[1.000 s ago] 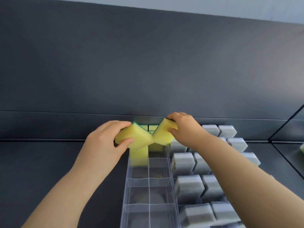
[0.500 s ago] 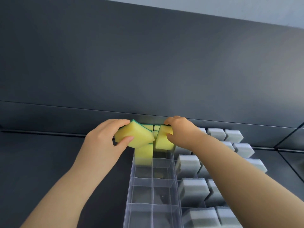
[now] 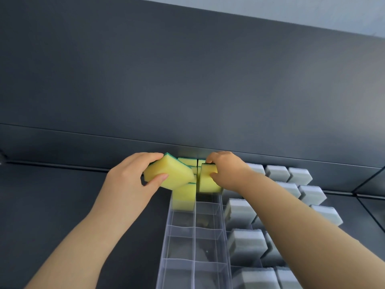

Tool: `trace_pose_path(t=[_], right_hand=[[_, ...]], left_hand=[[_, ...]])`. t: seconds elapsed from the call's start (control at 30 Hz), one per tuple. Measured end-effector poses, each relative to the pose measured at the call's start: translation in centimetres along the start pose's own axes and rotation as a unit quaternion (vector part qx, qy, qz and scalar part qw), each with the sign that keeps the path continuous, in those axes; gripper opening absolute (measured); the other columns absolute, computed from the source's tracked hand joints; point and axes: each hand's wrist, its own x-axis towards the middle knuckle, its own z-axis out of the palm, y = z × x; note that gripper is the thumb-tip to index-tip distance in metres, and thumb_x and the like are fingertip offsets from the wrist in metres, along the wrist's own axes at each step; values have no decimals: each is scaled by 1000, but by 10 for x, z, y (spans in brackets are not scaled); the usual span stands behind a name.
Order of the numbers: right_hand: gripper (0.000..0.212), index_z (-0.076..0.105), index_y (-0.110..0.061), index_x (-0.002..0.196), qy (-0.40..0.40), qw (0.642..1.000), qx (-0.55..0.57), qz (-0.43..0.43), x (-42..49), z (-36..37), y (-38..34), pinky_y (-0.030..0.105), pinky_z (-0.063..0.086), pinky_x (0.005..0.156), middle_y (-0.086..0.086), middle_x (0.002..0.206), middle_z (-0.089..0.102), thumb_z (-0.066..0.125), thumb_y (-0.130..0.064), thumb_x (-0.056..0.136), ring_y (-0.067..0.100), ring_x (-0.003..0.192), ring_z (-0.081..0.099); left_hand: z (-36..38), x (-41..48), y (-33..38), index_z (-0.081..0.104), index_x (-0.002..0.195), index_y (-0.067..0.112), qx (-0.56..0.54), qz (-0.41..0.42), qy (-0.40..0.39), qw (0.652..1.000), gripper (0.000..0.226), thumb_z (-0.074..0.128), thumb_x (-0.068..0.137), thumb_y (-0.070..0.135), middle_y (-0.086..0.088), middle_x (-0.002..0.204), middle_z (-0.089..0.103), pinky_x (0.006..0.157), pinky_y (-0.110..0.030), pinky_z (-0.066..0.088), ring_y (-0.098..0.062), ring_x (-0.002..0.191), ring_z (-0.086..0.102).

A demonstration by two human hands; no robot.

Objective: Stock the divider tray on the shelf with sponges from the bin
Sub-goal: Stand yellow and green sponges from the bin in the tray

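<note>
While left hand [image 3: 129, 179] grips one tilted sponge [image 3: 171, 174] and right hand [image 3: 229, 172] another sponge [image 3: 208, 183], the divider tray's [image 3: 167, 236] nearer cells [image 3: 208, 249] stand open.

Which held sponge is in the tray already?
The sponge in the right hand, upright in the divider tray's right column; the left hand's sponge tilts above.

Soft even light (edges bowed), slight blur.

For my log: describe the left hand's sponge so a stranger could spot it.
Follow the clear divider tray on the dark shelf to its far end. There the left hand grips a yellow, green-backed sponge. Unlike its yellow neighbours, it is tilted above the tray, not slotted into a compartment.
</note>
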Motion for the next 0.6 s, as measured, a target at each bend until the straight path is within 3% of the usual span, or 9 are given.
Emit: trace_pose_path(t=[0.27, 0.43, 0.6], right_hand=[[44, 43, -21, 132, -2, 1000, -17, -12, 2, 4, -2, 36, 47, 87, 4, 127, 49, 51, -13, 89, 24, 117, 45], [36, 48, -16, 124, -4, 996, -80, -27, 1, 12, -3, 31, 40, 77, 5, 124, 45, 54, -19, 89, 24, 116, 43], [27, 52, -14, 113, 24, 980, -184, -74, 2, 24, -5, 28, 35, 78, 6, 115, 46, 56, -17, 87, 24, 107, 44]], left_hand=[[3, -2, 2, 66, 110, 17, 0, 3, -3, 1000, 40, 78, 72, 17, 12, 104, 62, 78, -17, 45, -10, 88, 60], [3, -3, 1, 66, 110, 17, 1, -5, -6, 1000, 40, 78, 72, 16, 12, 103, 61, 79, -13, 42, -11, 89, 60], [4, -4, -2, 66, 110, 20, -3, -13, -6, 1000, 40, 78, 72, 18, 15, 104, 61, 79, -2, 39, -5, 89, 57]])
